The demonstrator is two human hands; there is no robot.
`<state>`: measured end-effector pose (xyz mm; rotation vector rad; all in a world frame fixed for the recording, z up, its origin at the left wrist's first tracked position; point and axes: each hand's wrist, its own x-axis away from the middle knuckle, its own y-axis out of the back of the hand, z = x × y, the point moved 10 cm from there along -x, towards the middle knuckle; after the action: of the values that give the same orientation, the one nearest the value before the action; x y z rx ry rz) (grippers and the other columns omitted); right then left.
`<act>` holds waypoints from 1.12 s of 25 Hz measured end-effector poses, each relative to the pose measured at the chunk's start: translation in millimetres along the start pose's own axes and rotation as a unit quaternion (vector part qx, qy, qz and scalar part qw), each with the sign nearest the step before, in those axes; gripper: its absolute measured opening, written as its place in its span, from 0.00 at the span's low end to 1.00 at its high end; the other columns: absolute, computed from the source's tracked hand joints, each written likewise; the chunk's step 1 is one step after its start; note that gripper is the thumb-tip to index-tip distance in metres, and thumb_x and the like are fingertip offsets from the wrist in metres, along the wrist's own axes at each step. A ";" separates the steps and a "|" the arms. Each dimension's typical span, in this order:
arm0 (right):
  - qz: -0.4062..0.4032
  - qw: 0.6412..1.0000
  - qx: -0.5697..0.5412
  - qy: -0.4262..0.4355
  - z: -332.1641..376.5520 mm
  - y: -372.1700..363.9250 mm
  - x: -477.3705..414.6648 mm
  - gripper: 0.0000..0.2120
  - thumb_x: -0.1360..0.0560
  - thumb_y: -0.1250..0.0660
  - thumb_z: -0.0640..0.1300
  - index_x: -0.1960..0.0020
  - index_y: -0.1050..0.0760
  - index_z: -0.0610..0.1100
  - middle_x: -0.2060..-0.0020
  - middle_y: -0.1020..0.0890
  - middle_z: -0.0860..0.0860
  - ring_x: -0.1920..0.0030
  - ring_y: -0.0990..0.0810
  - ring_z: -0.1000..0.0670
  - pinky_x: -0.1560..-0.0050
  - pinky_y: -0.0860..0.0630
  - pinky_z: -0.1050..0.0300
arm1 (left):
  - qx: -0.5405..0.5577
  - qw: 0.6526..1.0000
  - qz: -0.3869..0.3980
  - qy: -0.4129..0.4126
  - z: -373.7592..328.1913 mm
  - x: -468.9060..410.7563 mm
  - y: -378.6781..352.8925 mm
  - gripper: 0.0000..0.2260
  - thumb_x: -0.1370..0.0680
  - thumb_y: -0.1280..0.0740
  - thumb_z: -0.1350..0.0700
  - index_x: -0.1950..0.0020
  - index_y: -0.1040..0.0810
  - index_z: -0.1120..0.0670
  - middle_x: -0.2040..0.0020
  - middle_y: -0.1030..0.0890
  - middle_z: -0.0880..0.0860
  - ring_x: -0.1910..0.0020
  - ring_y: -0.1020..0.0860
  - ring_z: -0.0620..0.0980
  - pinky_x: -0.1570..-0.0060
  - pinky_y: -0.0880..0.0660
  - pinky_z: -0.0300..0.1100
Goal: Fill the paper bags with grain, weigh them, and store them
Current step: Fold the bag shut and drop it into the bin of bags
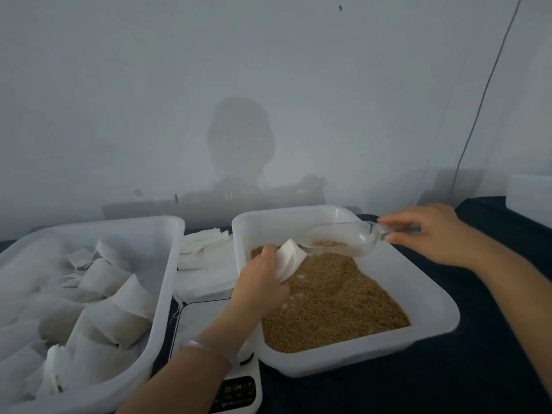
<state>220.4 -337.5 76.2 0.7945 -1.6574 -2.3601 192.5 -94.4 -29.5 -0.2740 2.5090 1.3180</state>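
So the left hand (pixel 263 282) is wrapped round a paper bag (pixel 291 259), held just over the grain (pixel 328 300) in the tray (pixel 433 330), while the right hand (pixel 433 231) pinches the handle of a clear scoop (pixel 337 239) at the bag's mouth. Bag looks flimsy and light, so I'd grip the sides gently or it'll crumple shut.

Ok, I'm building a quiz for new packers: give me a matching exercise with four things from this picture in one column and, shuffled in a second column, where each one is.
Things:
1. clear scoop
2. open paper bag
3. scale
4. filled bags

Places:
A. in the left bin
B. held by the right hand
C. between the left bin and the grain tray
D. held by the left hand

Pairs: 1-B, 2-D, 3-C, 4-A
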 end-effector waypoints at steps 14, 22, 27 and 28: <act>-0.012 0.969 0.214 0.119 82.1 25.1 -46.1 0.16 0.26 0.32 0.52 0.39 0.24 0.57 0.42 0.23 0.58 0.39 0.30 0.55 0.30 0.62 0.55 | 0.004 0.999 -0.035 -0.022 -1.4 6.5 2.2 0.16 0.29 0.34 0.60 0.44 0.36 0.56 0.57 0.28 0.50 0.61 0.30 0.50 0.67 0.37 0.40; -0.021 0.983 0.160 0.091 78.0 21.7 -46.4 0.15 0.28 0.29 0.51 0.42 0.23 0.58 0.46 0.22 0.59 0.41 0.28 0.56 0.30 0.58 0.54 | 0.039 0.997 -0.061 -0.019 -1.8 9.5 9.3 0.16 0.29 0.34 0.60 0.50 0.40 0.53 0.62 0.32 0.48 0.64 0.32 0.50 0.74 0.43 0.35; -0.010 0.999 -0.009 -0.032 24.2 11.1 -36.8 0.16 0.31 0.25 0.48 0.45 0.21 0.55 0.46 0.19 0.56 0.46 0.24 0.56 0.36 0.34 0.53 | 0.171 0.977 -0.090 0.092 20.5 10.3 20.9 0.13 0.30 0.32 0.60 0.55 0.36 0.55 0.64 0.29 0.51 0.67 0.30 0.49 0.73 0.35 0.41; -0.016 0.998 -0.031 -0.053 15.8 3.4 -31.8 0.16 0.31 0.25 0.47 0.44 0.21 0.54 0.46 0.19 0.55 0.48 0.24 0.56 0.39 0.31 0.54 | 0.220 0.963 -0.097 0.125 26.5 11.7 23.8 0.13 0.30 0.31 0.60 0.54 0.35 0.57 0.63 0.28 0.53 0.67 0.29 0.50 0.72 0.32 0.45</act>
<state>238.9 -312.6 93.9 0.7020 -1.6137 -2.5031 178.8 -59.4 -29.4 -0.5970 2.8089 0.6598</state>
